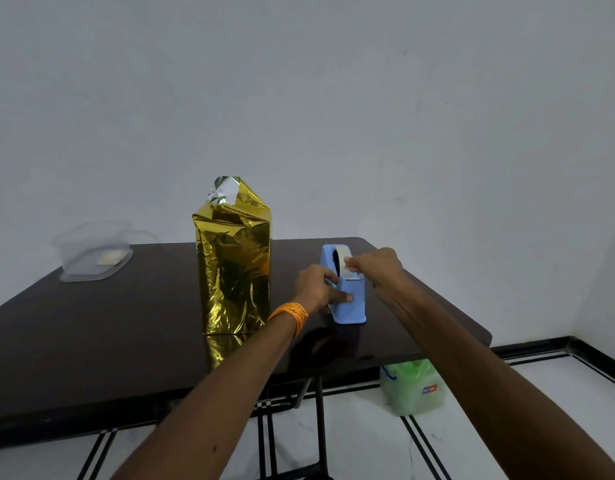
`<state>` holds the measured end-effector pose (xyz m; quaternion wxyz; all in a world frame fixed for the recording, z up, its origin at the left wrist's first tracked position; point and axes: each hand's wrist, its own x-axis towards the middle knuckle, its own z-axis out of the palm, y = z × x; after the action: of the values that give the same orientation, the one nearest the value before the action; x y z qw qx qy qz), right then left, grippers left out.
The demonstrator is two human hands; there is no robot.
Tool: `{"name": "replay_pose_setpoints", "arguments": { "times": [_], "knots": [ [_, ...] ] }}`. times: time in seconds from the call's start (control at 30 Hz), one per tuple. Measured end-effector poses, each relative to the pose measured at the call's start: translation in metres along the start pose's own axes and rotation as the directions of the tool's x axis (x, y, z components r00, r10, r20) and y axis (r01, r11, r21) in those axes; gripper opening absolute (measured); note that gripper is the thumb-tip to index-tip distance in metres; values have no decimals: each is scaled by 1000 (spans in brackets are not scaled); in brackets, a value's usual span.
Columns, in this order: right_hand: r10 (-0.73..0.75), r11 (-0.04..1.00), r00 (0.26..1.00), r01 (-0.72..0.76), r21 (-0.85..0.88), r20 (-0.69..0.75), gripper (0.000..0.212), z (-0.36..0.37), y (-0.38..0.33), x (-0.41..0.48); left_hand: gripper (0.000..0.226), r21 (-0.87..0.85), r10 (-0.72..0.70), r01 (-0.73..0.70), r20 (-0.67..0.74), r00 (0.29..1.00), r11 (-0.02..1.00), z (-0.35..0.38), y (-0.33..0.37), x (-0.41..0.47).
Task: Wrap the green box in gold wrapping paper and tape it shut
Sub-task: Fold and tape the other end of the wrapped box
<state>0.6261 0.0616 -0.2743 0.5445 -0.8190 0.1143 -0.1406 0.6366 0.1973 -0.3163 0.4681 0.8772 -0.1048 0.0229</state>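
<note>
- Wrapping paper (pixel 233 268): bright gold foil, mirror-shiny, with dark creases and olive-brown reflections; silver underside shows at the crumpled top.
- Tape dispenser (pixel 351 306): plain light blue.
- Tape (pixel 341 254): pale cream, near off-white.
- Table (pixel 126 323): very dark brown, glossy; a gold reflection lies below the paper.
- Wrist band (pixel 290 315): orange, many fine strands.
- Container (pixel 91 258): clear, colourless plastic; pale yellow patch inside.
- Bag (pixel 411 389) under the table: translucent light green, small red-and-blue label, blue cord.
- Floor (pixel 368 445): white tiles, paired black lines, one black-and-white chequered strip.
- Wall (pixel 403 116): flat grey-white.
- Skirting (pixel 534 346): black.
</note>
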Motion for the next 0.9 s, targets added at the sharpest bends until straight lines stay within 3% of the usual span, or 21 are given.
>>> {"name": "replay_pose_setpoints", "arguments": {
  "times": [0.2, 0.47, 0.57, 0.7, 0.8, 0.9],
  "knots": [
    [58, 987, 998, -56, 149, -9, 20, 0, 23, -19, 55, 45, 28, -26, -47, 999, 999, 3, -3, 1],
    [32, 990, 999, -32, 138, 2, 18, 4, 40, -34, 53, 81, 44, -39, -65, 997, 996, 7, -7, 5],
    [-33, 998, 999, 33, 56, -6, 27, 2, 42, -33, 56, 73, 32, -28, -59, 998, 997, 6, -6, 5],
    [-90, 969, 995, 95, -227, 32, 32, -6, 52, -35, 61, 49, 3, -2, -20, 1000, 999, 4, -6, 4],
    [-166, 962, 986, 160, -222, -9, 26, -17, 57, -42, 64, 74, -35, 30, 57, 998, 997, 0, -2, 1],
    [-274, 953, 961, 267, -146, -29, 12, -24, 39, -48, 47, 130, 31, -27, -33, 999, 991, -11, 5, 0]
  ]
}}
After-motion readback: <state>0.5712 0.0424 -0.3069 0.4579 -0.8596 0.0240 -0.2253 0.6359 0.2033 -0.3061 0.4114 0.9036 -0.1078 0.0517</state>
